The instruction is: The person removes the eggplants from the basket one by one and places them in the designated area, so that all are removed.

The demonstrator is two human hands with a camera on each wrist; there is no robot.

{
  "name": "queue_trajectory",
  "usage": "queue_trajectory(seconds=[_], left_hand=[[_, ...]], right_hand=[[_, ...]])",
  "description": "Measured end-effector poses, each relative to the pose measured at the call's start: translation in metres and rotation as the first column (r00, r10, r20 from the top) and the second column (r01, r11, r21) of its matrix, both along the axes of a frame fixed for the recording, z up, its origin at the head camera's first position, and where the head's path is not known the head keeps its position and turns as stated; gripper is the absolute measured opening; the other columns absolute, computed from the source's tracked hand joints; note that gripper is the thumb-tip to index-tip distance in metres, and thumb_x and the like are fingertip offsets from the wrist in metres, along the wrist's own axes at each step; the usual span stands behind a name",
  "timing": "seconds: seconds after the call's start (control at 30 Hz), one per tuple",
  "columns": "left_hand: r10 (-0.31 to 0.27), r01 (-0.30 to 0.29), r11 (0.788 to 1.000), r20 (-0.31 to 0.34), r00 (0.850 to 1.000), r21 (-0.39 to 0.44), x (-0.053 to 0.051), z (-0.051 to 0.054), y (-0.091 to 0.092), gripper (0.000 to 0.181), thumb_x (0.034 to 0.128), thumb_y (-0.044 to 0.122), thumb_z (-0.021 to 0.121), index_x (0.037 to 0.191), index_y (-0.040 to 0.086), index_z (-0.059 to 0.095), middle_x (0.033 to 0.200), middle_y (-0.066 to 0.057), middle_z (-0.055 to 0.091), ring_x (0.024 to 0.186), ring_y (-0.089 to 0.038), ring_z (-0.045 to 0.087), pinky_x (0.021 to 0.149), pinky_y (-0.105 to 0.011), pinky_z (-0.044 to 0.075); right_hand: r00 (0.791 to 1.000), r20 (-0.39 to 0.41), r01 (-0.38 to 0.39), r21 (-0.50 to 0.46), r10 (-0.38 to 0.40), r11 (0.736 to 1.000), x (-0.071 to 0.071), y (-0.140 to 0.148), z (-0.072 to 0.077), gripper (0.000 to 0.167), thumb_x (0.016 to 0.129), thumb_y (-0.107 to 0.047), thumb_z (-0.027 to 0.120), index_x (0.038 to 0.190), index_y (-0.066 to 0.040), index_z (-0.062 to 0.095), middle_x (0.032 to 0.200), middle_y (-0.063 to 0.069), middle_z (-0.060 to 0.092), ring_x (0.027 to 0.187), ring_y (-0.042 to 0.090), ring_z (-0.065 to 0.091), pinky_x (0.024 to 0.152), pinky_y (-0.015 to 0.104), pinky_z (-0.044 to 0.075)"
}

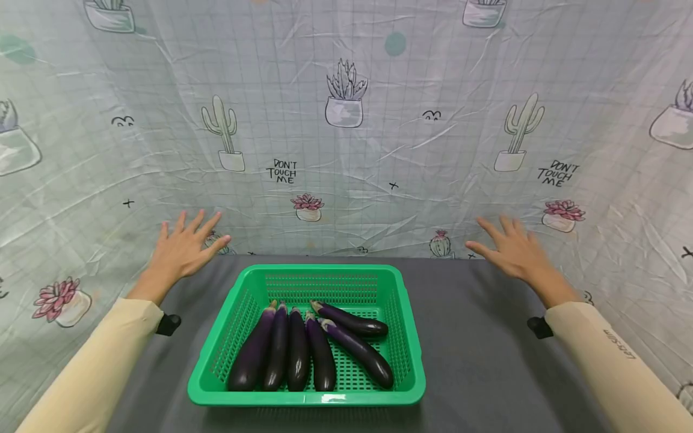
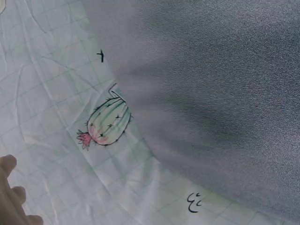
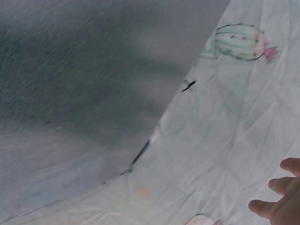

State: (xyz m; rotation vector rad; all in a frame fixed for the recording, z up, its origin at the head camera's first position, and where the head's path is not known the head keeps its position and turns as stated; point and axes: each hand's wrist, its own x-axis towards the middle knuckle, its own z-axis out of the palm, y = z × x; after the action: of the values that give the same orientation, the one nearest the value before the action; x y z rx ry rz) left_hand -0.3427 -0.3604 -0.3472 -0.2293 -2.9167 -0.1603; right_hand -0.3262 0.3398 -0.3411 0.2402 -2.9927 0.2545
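A green plastic basket (image 1: 307,398) stands on the dark table, holding several purple eggplants (image 1: 299,352). Four of its sides slope outward, and the eggplants lie with stem ends toward the back. To the basket's left, my left hand (image 1: 181,252) is raised with fingers spread, touching nothing visible. My right hand (image 1: 511,252) is held up on the far right, fingers spread and slightly blurred, holding nothing. Fingertips of the left hand (image 2: 14,197) show at the lower left of the left wrist view; those of the right hand (image 3: 281,197) show at the lower right of the right wrist view.
A pale plastic sheet (image 1: 346,156) printed with cacti and words hangs behind the grey tabletop (image 1: 465,343) and at both sides. Dark wrist straps (image 1: 168,325) show at the sleeves' ends.
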Motion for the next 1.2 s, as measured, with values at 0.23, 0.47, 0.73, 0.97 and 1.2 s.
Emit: queue_trajectory(seconds=[0.23,0.47,0.73,0.97,1.2], left_hand=[[-0.019,0.021,0.997,-0.038,0.999,0.072,0.011,0.004,0.002,0.078,0.1052,0.069,0.029,0.169,0.029,0.010,0.171,-0.026,0.014,0.153,-0.062,0.002,0.112,-0.085,-0.003],[-0.032,0.045,0.981,-0.068,0.997,0.186,0.029,-0.004,0.008,0.073,0.1078,0.062,0.032,0.168,0.030,0.007,0.170,-0.027,0.014,0.151,-0.064,0.003,0.107,-0.089,0.002],[-0.104,0.106,0.918,-0.024,0.994,0.382,0.049,-0.015,0.020,0.067,0.1116,0.052,0.031,0.168,0.031,0.002,0.173,-0.022,0.007,0.152,-0.063,0.003,0.109,-0.086,0.008],[-0.266,0.124,0.682,0.086,0.960,0.720,0.061,-0.026,0.034,0.066,0.1127,0.048,0.025,0.167,0.031,-0.008,0.174,-0.022,-0.001,0.154,-0.059,0.005,0.111,-0.084,0.010],[-0.397,0.078,0.436,0.114,0.911,0.896,0.070,-0.040,0.044,0.064,0.1134,0.047,0.021,0.166,0.035,-0.013,0.172,-0.026,-0.004,0.153,-0.061,0.004,0.113,-0.083,0.009]], right_hand=[[0.994,-0.052,-0.095,-0.047,0.092,0.994,0.011,-0.045,0.014,0.081,0.104,-0.068,0.039,0.168,-0.022,0.020,0.168,0.035,0.011,0.142,0.065,0.032,0.102,0.081,0.033],[0.973,-0.094,-0.216,-0.036,0.212,0.976,0.026,-0.094,0.025,0.076,0.105,-0.064,0.043,0.167,-0.027,0.021,0.169,0.028,0.019,0.118,0.058,0.061,0.077,0.066,0.054],[0.944,-0.065,-0.328,-0.059,0.324,0.943,0.045,-0.141,0.034,0.076,0.105,-0.064,0.044,0.167,-0.031,0.017,0.169,0.021,0.026,0.134,0.050,0.055,0.090,0.068,0.052],[0.883,0.007,-0.456,-0.233,0.470,0.859,0.061,-0.185,0.044,0.072,0.105,-0.055,0.052,0.166,-0.030,0.023,0.166,0.014,0.033,0.147,0.042,0.043,0.110,0.067,0.041],[0.795,0.108,-0.530,-0.356,0.597,0.770,0.065,-0.237,0.047,0.071,0.107,-0.045,0.055,0.166,-0.023,0.023,0.166,0.011,0.035,0.147,0.032,0.045,0.112,0.056,0.046]])
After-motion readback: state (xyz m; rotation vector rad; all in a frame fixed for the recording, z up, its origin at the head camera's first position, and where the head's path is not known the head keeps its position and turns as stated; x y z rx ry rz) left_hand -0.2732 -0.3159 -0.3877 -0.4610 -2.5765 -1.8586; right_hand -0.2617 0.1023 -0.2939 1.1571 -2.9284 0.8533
